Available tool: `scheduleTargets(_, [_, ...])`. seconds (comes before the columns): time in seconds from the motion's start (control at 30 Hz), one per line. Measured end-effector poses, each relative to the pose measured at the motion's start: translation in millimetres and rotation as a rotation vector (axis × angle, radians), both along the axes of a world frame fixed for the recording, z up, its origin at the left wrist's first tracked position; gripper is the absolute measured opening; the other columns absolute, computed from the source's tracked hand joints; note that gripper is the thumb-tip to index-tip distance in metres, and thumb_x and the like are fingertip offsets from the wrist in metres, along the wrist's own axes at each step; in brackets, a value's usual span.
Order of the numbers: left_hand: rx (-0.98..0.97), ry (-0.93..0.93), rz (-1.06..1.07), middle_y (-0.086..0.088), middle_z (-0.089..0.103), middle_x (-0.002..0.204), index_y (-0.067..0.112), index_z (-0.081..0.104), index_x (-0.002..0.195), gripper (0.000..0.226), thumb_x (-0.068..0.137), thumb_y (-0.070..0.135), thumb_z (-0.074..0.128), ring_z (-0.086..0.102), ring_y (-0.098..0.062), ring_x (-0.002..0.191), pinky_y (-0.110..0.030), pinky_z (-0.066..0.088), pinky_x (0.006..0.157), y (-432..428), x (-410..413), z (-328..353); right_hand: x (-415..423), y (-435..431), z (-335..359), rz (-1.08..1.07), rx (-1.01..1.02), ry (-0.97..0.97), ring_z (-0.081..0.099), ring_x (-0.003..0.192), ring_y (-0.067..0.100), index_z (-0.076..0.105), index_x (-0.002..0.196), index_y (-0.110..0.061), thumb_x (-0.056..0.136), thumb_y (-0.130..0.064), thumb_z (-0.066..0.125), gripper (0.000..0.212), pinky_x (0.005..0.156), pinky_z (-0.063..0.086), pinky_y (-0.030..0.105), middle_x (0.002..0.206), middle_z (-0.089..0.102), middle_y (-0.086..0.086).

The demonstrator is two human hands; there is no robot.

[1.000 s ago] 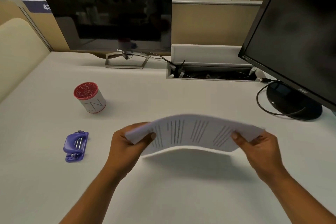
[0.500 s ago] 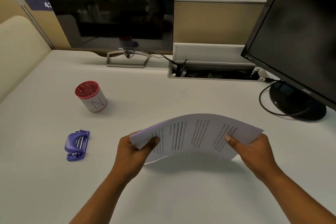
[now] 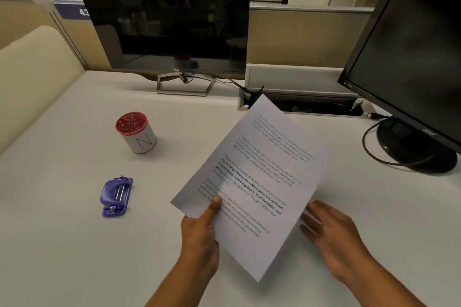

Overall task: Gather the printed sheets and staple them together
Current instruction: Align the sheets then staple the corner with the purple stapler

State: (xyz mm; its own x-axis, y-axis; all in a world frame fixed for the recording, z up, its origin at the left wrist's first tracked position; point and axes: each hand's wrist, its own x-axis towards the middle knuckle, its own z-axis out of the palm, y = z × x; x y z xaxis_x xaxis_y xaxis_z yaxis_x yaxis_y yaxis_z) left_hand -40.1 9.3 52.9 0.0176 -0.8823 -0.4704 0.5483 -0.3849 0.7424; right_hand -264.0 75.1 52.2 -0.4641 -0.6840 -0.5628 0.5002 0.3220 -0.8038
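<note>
I have the printed sheets (image 3: 252,182) at centre frame, raised off the counter (image 3: 62,244), pinched only by my left hand (image 3: 199,234). My right hand (image 3: 331,234) is released, just beside them. One-handed, they could fan out of alignment before reaching the stapler (image 3: 115,197) at lower left.

office cubicle | 2 monitors (image 3: 172,20) | partition (image 3: 299,37) | desk (image 3: 62,232)

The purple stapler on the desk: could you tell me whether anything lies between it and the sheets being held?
Nothing visible does. The stapler sits on bare desk to the left of the sheets, which the left hand pinches. The red-lidded cup stands farther back, off that path. The right hand is open.
</note>
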Motion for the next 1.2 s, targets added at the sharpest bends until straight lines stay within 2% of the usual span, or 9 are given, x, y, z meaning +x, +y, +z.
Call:
scheduleTargets(0.1, [0.047,0.061,0.026,-0.009,0.077,0.104,0.016,0.068,0.109,0.034,0.077,0.008,0.073,0.075,-0.025,0.084,-0.049,0.057,0.083,9.6,-3.0,-3.8,20.3,0.0,3.4,0.023,-0.062,-0.093,0.075,0.091,0.026,0.073,0.105,-0.007,0.094,-0.025,0.061,0.024,0.070,0.060,0.033,0.104,0.077,0.014])
scheduleTargets(0.2, [0.096,0.106,0.065,-0.009,0.078,0.102,0.015,0.066,0.112,0.031,0.084,0.002,0.068,0.076,-0.024,0.080,-0.049,0.057,0.083,14.4,-2.7,-7.9,32.6,-0.6,2.5,-0.035,-0.093,-0.141,0.076,0.085,0.023,0.070,0.105,-0.010,0.099,-0.041,0.047,0.039,0.059,0.059,0.029,0.100,0.078,0.012])
scheduleTargets(0.3, [0.123,0.104,0.067,-0.010,0.077,0.103,0.016,0.065,0.115,0.033,0.084,0.003,0.069,0.074,-0.029,0.086,-0.052,0.058,0.082,19.1,-3.6,-9.8,41.1,-1.0,-0.1,0.044,-0.100,-0.045,0.075,0.089,0.021,0.070,0.106,-0.014,0.100,-0.035,0.049,0.031,0.060,0.059,0.028,0.101,0.078,0.009])
scheduleTargets(0.47, [0.108,0.045,-0.022,-0.006,0.077,0.106,0.019,0.063,0.118,0.042,0.078,0.012,0.075,0.075,-0.025,0.092,-0.041,0.061,0.073,31.1,4.4,-14.2,36.2,-7.8,-3.8,0.115,-0.044,0.196,0.074,0.091,0.024,0.072,0.104,-0.017,0.097,-0.011,0.056,0.018,0.075,0.058,0.037,0.100,0.078,0.003])
scheduleTargets(0.63, [0.124,-0.200,-0.160,-0.002,0.076,0.106,0.023,0.063,0.115,0.034,0.084,0.031,0.072,0.073,-0.023,0.094,-0.037,0.060,0.073,23.2,44.6,-21.0,10.0,-11.4,-9.6,0.158,0.043,0.250,0.072,0.095,0.033,0.071,0.106,-0.015,0.096,-0.009,0.057,0.018,0.090,0.054,0.053,0.104,0.077,0.008])
scheduleTargets(0.83, [0.029,-0.550,0.043,-0.005,0.072,0.096,0.013,0.061,0.115,0.026,0.091,0.023,0.067,0.070,-0.021,0.080,-0.032,0.055,0.067,-24.6,111.4,-16.1,-17.3,-8.4,-22.6,0.209,0.100,0.271,0.070,0.096,0.039,0.068,0.111,-0.013,0.095,-0.008,0.058,0.019,0.092,0.051,0.057,0.107,0.074,0.015])
scheduleTargets(0.93, [-0.062,-0.836,0.228,0.001,0.067,0.082,0.013,0.066,0.101,0.013,0.091,0.021,0.066,0.064,-0.021,0.074,-0.038,0.054,0.070,-61.1,148.7,-9.3,-23.9,-4.3,-29.7,0.206,0.085,0.292,0.070,0.091,0.037,0.068,0.105,-0.018,0.095,-0.010,0.059,0.016,0.082,0.056,0.049,0.099,0.076,0.012])
scheduleTargets(1.07, [-0.071,-1.089,0.395,0.012,0.062,0.076,0.018,0.064,0.098,0.012,0.088,0.026,0.063,0.064,-0.020,0.077,-0.021,0.043,0.058,-97.4,189.8,-12.0,-26.2,0.2,-34.7,0.168,0.046,0.280,0.075,0.070,0.020,0.069,0.099,-0.020,0.094,-0.009,0.058,0.016,0.052,0.057,0.026,0.079,0.079,-0.004])
scheduleTargets(1.2, [0.131,-1.289,0.059,-0.003,0.065,0.078,0.011,0.065,0.088,0.030,0.088,0.040,0.061,0.061,-0.024,0.071,-0.029,0.041,0.061,-119.1,212.0,-29.5,-27.5,2.3,-41.1,0.176,0.022,0.247,0.075,0.068,0.016,0.069,0.101,-0.017,0.094,-0.007,0.059,0.017,0.054,0.058,0.026,0.082,0.079,-0.002])
